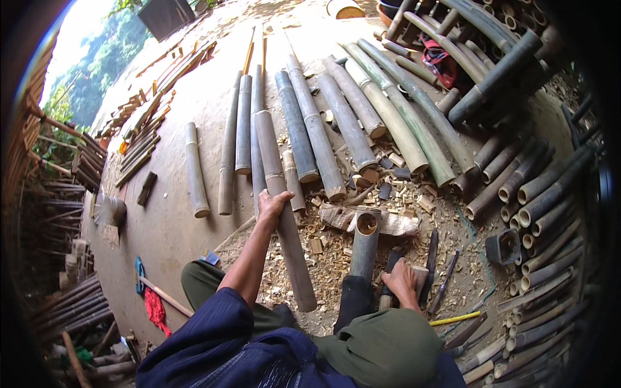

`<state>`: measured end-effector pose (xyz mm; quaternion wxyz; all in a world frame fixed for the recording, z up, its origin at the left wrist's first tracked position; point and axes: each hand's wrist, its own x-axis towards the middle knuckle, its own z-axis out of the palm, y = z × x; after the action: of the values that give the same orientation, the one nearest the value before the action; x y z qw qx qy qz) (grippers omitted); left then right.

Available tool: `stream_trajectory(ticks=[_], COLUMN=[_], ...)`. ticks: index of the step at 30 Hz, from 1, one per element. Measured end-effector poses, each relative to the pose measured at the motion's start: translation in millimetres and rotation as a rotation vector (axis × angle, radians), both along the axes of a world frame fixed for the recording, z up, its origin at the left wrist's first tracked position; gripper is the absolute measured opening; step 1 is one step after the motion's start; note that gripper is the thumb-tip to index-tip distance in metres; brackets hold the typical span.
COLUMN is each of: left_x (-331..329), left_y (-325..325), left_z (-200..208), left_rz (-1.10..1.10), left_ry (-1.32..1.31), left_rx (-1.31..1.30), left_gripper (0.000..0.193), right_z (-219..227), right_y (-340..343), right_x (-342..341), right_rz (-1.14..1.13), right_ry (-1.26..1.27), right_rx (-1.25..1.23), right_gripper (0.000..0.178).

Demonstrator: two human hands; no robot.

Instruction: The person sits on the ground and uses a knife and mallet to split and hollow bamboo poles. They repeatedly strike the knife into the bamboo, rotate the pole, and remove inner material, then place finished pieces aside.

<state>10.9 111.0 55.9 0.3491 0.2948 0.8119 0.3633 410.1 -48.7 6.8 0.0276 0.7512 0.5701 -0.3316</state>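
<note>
A long grey-brown bamboo pole [291,252] slants across in front of me, and my left hand [275,202] is wrapped around its middle. My right hand [402,279] is low on the right with its fingers curled, beside a dark object and a pale wooden block [420,277]; what lies under the fingers is hidden. Between my hands stands a shorter bamboo piece [365,249], its hollow end facing up against a rough split log [388,222]. Something black [356,301] covers its lower part. Right of my right hand lie a dark blade-like tool [429,258] and a thin dark rod [445,281].
Several bamboo poles [315,145] lie side by side ahead. Wood chips [310,249] cover the ground around me. Stacked bamboo tubes [550,200] line the right, near a dark container [503,247]. A yellow stick [455,318] lies right; a red cloth [155,312] lies left.
</note>
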Motion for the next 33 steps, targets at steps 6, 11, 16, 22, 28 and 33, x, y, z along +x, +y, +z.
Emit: stream_trajectory(ticks=[6, 11, 16, 22, 28, 33], left_x=[-26, 86, 126, 102, 105, 104], left_y=[23, -72, -164, -105, -28, -40], left_z=[-43, 57, 107, 128, 153, 134], left_rz=[-0.114, -0.894, -1.016, -1.352, -1.662, -1.506], left_ry=[0.512, -0.1, 0.034, 0.584, 0.486, 0.184], left_rx=[-0.101, -0.039, -0.497, -0.347, -0.305, -0.504], left_gripper=[0.098, 0.088, 0.055, 0.025, 0.013, 0.026], right_z=[8, 93, 84, 50, 56, 66], right_y=[13, 32, 32, 41, 51, 63], right_x=[29, -17, -62, -94, -89, -77], right_rz=[-0.243, -0.5, -0.681, -0.958, -1.075, -1.001], right_ry=[0.74, 1.334, 1.518, 1.719, 1.824, 1.581], right_rx=[0.143, -0.158, -0.474, -0.69, -0.709, -0.663], right_gripper=[0.051, 0.061, 0.035, 0.04, 0.039, 0.038])
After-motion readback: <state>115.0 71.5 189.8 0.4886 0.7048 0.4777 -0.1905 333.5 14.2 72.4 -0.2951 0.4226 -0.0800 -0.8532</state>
